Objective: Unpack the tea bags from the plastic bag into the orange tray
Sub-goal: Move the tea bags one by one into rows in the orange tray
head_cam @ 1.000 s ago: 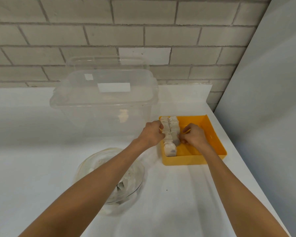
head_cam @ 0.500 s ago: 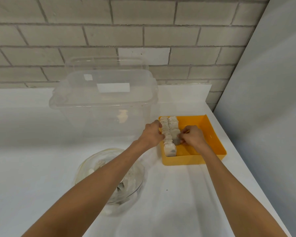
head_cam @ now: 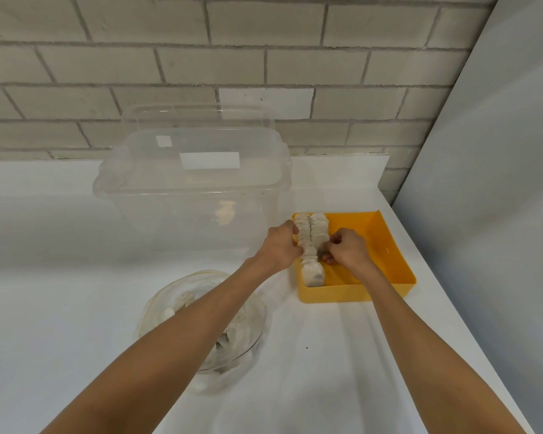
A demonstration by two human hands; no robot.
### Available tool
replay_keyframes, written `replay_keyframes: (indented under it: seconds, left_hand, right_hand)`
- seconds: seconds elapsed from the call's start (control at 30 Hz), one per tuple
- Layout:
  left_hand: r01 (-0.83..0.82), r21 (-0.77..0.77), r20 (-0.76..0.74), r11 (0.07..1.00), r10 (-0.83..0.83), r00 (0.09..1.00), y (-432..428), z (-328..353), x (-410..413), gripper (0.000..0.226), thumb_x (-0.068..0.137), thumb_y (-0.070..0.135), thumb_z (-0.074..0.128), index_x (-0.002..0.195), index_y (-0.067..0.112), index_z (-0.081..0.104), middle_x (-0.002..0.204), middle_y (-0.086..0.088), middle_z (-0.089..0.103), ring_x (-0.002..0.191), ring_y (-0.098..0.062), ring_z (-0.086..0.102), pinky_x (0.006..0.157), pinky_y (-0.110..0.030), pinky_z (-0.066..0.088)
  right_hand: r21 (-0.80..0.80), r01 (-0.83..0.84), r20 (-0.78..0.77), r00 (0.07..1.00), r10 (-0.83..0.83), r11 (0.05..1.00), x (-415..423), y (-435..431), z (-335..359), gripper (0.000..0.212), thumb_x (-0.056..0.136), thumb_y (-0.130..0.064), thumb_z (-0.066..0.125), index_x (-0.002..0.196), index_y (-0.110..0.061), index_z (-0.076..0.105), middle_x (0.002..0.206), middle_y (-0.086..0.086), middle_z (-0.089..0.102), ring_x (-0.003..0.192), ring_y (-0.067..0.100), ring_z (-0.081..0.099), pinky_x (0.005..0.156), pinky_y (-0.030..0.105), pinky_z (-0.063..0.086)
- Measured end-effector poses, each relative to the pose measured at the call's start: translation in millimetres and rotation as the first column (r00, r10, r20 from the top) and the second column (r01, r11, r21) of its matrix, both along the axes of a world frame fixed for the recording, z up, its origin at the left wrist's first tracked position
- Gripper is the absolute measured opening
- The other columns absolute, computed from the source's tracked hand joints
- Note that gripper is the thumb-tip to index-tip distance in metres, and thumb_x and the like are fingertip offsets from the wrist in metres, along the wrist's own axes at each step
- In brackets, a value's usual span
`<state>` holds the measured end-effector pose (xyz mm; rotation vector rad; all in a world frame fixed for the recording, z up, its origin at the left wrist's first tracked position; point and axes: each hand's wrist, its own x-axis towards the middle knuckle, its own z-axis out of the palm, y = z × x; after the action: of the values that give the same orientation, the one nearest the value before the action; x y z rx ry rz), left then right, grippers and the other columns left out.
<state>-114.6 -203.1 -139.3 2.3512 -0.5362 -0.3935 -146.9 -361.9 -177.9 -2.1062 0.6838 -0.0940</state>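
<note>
1. Head view: on the white worktop (head_cam: 60,308) an orange tray (head_cam: 386,245) sits at the right, near the grey side wall.
2. The tea bags (head_cam: 311,242) stand in two close rows along the tray's left side.
3. The left hand (head_cam: 281,247) is at the tray's left edge, fingers curled against the left row.
4. The right hand (head_cam: 347,249) is inside the tray, fingertips pinching the right row.
5. The plastic bag (head_cam: 176,308) lies nearer, partly under the left forearm, with more of them inside.
6. A clear lidded container (head_cam: 188,195) stands behind, just left of the tray.
</note>
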Motion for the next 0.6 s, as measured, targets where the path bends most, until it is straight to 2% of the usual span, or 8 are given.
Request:
replay_keyframes:
  seconds: [0.17,0.43,0.53,0.6]
  left_hand:
    - [0.003,-0.02,-0.032,1.0,-0.004,0.999,3.0,0.4,-0.4,0.044,0.088,0.015,0.065,0.127,0.006,0.047,0.112,-0.017,0.063,0.102,-0.028,0.059,0.075,-0.027,0.045]
    - [0.027,-0.015,-0.023,1.0,-0.027,0.999,8.5,2.0,-5.1,0.048,0.088,0.022,0.065,0.129,0.008,0.044,0.114,-0.015,0.062,0.102,-0.026,0.058,0.076,-0.027,0.042]
    - [0.046,-0.027,0.013,0.999,-0.046,0.999,12.7,8.7,-6.6,0.046,0.089,0.024,0.065,0.129,0.009,0.046,0.114,-0.013,0.061,0.098,-0.022,0.057,0.076,-0.026,0.043]
    - [0.059,-0.054,0.036,0.997,-0.057,0.998,18.0,17.2,-8.2,0.042,0.088,0.024,0.066,0.125,0.01,0.05,0.111,-0.01,0.062,0.095,-0.021,0.057,0.074,-0.025,0.044]
  right_hand:
    - [0.036,-0.01,-0.028,1.0,0.011,0.999,-4.3,0.7,3.2,0.026,0.082,-0.007,0.069,0.1,-0.006,0.05,0.081,0.017,0.069,0.071,0.029,0.07,0.071,0.041,0.06]
    - [0.005,-0.041,-0.082,0.996,0.041,0.999,-9.3,0.0,9.0,0.041,0.076,-0.008,0.077,0.105,-0.006,0.048,0.082,0.015,0.068,0.064,0.022,0.066,0.067,0.038,0.059]
    - [-0.152,-0.05,-0.085,0.996,0.038,0.987,-11.7,-3.3,20.7,0.036,0.077,-0.008,0.073,0.106,-0.007,0.051,0.092,0.016,0.066,0.079,0.027,0.066,0.073,0.042,0.057]
    - [-0.246,-0.056,-0.02,0.998,0.052,0.968,-14.1,-2.6,35.4,0.028,0.079,-0.01,0.068,0.104,-0.009,0.055,0.095,0.016,0.068,0.086,0.028,0.065,0.074,0.039,0.055]
